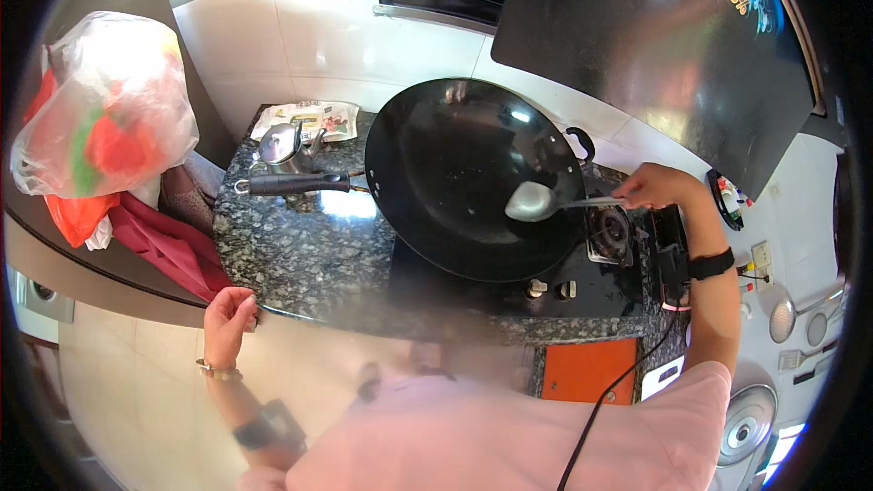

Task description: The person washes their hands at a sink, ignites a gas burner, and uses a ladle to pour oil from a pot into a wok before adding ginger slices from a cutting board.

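A large black wok (470,177) sits on the black glass gas hob (457,286), its black handle (300,183) pointing left over the granite worktop. My right hand (655,187) grips the handle of a metal wok spatula (532,202), whose rounded head is over the right part of the wok. No food shows in the wok. Off at the left, my left hand (229,317) is raised near the worktop's front corner with its fingers bent; nothing can be seen in it. A small steel kettle or oil pot (283,146) stands behind the wok's handle, beside a printed plastic packet (334,119).
Plastic bags (109,109) and a dark red cloth (170,245) hang at the left. A second burner (609,232) lies right of the wok. A dark range hood panel (655,54) slants above. A black cable (600,402) crosses my right front. Utensils and a lid (747,426) hang at the right.
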A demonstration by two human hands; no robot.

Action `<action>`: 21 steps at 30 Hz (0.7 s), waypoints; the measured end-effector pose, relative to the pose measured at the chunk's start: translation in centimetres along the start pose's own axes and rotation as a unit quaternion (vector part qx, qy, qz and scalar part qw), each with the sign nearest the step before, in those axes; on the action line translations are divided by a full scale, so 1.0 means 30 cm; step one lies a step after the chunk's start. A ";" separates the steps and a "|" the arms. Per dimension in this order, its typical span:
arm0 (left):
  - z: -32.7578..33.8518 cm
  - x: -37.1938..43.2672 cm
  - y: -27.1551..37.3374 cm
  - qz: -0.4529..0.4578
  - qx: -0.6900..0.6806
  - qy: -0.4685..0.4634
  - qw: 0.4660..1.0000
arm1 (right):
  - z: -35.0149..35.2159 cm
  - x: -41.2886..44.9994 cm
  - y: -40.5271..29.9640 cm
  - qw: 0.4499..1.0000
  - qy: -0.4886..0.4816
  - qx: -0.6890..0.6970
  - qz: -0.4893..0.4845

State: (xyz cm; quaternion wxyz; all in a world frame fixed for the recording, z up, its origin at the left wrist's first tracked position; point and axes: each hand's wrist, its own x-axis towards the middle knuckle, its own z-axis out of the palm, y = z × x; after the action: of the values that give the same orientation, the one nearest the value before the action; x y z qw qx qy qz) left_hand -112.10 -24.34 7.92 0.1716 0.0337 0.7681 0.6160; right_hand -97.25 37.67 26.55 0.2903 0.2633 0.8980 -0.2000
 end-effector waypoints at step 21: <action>-0.137 -0.050 -0.019 -0.006 0.008 -0.061 0.998 | 0.428 0.095 -0.195 0.920 0.270 0.228 -0.169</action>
State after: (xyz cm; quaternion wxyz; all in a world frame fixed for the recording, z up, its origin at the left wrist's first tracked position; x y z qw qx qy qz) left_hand -111.87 -28.71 8.46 0.2212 0.0679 0.7611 0.6060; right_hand -97.33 27.54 16.31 -0.0691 0.2102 0.9037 -0.3666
